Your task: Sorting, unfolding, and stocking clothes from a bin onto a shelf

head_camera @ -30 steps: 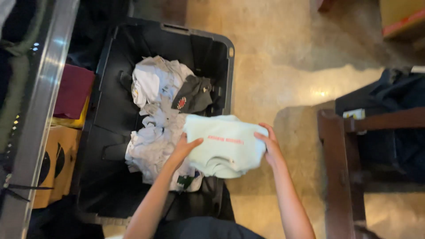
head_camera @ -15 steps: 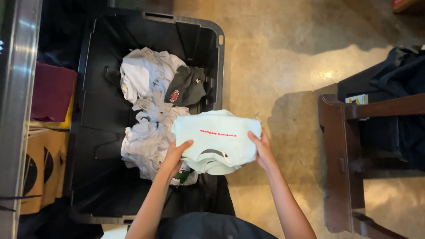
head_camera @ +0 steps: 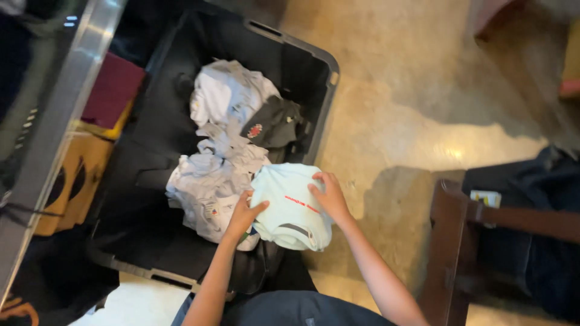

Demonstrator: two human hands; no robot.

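Observation:
A folded pale mint garment [head_camera: 289, 205] with a thin red mark is held between both hands over the near right corner of a black plastic bin [head_camera: 314, 108]. My left hand [head_camera: 243, 215] grips its left edge, and my right hand [head_camera: 329, 196] presses on its upper right side. Inside the bin lies a heap of crumpled white garments [head_camera: 220, 151] with a dark grey piece [head_camera: 272, 124] bearing a red patch on top. The heap touches the held garment's left side.
A dark wooden chair frame [head_camera: 459, 241] with dark blue cloth [head_camera: 544, 199] draped on it stands at the right. Left of the bin are a metal rail [head_camera: 60, 115], a maroon folded item [head_camera: 112, 90] and yellow-black packages [head_camera: 72, 181]. The floor [head_camera: 423, 102] is beige stone.
The pale garment has gone left and lower, into the bin's near right corner, and looks more compactly folded. My right hand has shifted from its right edge onto its top.

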